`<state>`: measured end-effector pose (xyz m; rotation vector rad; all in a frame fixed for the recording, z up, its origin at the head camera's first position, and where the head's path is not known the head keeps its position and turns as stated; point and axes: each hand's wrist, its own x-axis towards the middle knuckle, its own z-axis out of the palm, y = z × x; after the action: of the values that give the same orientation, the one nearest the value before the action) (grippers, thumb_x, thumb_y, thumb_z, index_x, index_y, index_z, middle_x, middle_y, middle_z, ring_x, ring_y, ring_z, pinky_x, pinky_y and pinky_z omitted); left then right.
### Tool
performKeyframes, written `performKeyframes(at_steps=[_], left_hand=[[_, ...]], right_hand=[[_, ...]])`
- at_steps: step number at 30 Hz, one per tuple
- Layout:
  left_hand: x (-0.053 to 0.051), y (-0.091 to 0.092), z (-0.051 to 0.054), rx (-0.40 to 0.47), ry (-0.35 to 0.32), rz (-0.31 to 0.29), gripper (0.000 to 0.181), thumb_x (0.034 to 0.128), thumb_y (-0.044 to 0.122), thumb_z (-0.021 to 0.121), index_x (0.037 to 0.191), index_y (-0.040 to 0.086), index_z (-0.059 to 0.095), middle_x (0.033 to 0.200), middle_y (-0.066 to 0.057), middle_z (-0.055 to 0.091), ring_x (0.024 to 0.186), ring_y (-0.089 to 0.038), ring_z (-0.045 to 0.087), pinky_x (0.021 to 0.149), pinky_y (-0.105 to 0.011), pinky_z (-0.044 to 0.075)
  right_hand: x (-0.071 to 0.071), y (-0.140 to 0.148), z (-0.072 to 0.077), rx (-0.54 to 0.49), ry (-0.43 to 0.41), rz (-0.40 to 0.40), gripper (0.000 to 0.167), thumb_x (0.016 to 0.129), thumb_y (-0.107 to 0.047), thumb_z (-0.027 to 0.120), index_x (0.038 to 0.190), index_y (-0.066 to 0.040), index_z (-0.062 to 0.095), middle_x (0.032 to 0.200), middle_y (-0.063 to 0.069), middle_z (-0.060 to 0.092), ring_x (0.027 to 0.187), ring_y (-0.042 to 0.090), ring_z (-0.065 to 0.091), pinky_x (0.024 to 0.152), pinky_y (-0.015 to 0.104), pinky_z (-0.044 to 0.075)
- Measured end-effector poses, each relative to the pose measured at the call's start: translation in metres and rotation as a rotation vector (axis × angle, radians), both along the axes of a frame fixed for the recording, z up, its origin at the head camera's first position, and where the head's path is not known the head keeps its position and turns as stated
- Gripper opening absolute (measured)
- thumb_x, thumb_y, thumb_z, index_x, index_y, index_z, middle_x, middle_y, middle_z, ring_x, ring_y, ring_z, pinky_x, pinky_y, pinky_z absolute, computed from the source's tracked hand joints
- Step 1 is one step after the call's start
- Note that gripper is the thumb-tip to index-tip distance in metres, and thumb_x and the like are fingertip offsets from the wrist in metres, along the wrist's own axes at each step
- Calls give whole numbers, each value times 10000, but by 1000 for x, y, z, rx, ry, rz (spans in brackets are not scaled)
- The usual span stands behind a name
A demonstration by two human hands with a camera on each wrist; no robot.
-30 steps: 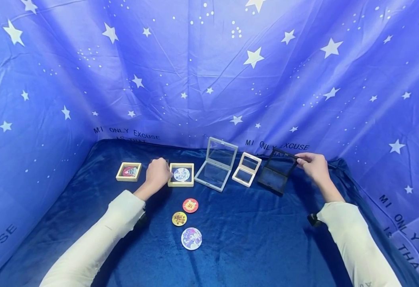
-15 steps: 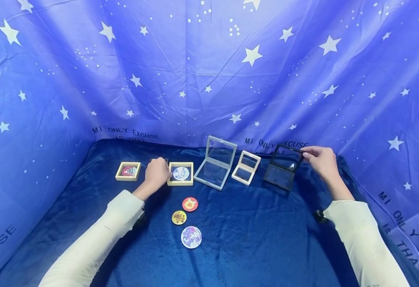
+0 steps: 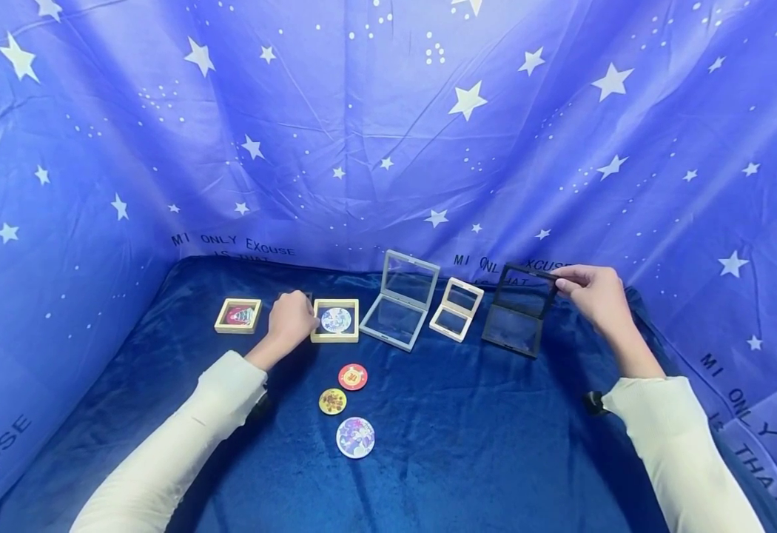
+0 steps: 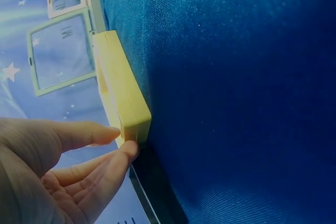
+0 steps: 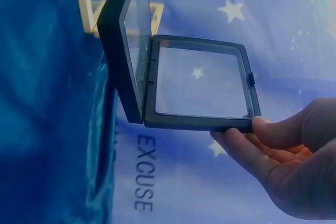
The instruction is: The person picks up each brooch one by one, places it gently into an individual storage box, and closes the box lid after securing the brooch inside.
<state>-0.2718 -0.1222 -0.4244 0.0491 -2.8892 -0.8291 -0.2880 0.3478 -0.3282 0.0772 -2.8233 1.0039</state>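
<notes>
- Three loose badges lie mid-table: a purple-and-white badge (image 3: 355, 437) nearest my edge, then a yellow badge (image 3: 332, 400), then a red badge (image 3: 352, 377).
- My left hand (image 3: 291, 323), thumb and finger close together, pinches the left end of a yellow frame (image 3: 335, 340); a dark piece (image 3: 304, 297) behind it is mostly hidden.
- My right hand (image 3: 595, 295) pinches the raised lid of a black frame (image 5: 181, 122) by its corner, near the table's far right corner; I can't tell whether the base rests on the cloth.
- Along the far edge, a grey frame (image 3: 405, 303) and a peach frame (image 3: 457, 312) gape between my hands.
- I'd judge myself partway: the yellow frame and a red-insert frame (image 3: 234, 331) toward the far left corner look closed and filled; three open ones show nothing inside.
- Dark blue velvet covers the table (image 3: 442, 459).
- Beyond hangs a star-printed lettered curtain (image 3: 335, 96), wrapping both sides.
</notes>
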Motion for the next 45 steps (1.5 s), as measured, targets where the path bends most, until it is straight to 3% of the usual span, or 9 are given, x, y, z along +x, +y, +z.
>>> performKeyframes(at_steps=[6,9,13,17,20,22,30,35,45], left_hand=[[2,-1,3,-8,27,1,540,846,16,689,441,167,364,423,75,264,394,-82,260,411,-218,190],[4,-1,6,-16,68,-5,544,843,21,684,456,176,335,442,80,237,404,-81,232,416,-221,167],[9,2,13,-17,113,-18,508,860,38,697,477,154,384,452,65,287,417,-90,270,429,-227,188],[15,8,18,-20,133,-34,300,876,82,723,589,69,638,496,-7,535,439,-121,440,440,-239,289],[19,12,20,-33,142,-51,130,877,120,742,800,18,772,671,-86,711,503,-157,552,464,-256,378],[22,15,21,-42,148,-66,153,872,148,761,898,0,788,774,-118,754,545,-171,593,483,-264,419],[31,30,27,-64,132,-139,149,839,182,796,854,34,786,674,-71,712,546,-168,585,473,-240,376],[36,39,26,-70,83,-182,191,841,204,794,931,37,783,764,-68,742,613,-157,620,490,-235,417],[47,52,21,-126,-16,-232,280,839,274,825,1018,63,784,895,-63,754,720,-163,646,577,-287,495]], right_hand=[[14,-17,9,22,15,43,291,1051,-140,554,1259,19,681,1202,279,702,812,-85,620,672,124,496],[18,-26,10,8,11,61,291,1050,-128,555,1266,24,677,1203,278,702,926,140,743,683,108,503],[22,-40,8,-12,4,91,282,1048,-111,554,1262,24,679,1205,278,702,1095,395,708,678,125,487],[24,-53,4,-10,31,123,241,1028,-80,582,1206,19,711,1152,260,725,1025,371,726,661,169,471],[24,-62,0,-1,42,139,223,1018,-72,597,1183,5,725,1123,243,738,983,333,727,664,197,475],[25,-67,-3,0,39,154,225,1017,-67,595,1186,3,725,1120,240,739,982,337,729,674,210,481],[28,-85,-21,-11,34,200,215,992,-40,624,1173,1,734,1080,219,753,866,274,710,627,248,463],[29,-93,-33,-20,43,215,198,976,-18,640,1141,1,746,1073,206,758,800,173,678,619,240,452],[31,-104,-54,-29,4,249,214,983,-23,625,1160,-16,745,1075,190,761,825,247,701,603,277,429]])
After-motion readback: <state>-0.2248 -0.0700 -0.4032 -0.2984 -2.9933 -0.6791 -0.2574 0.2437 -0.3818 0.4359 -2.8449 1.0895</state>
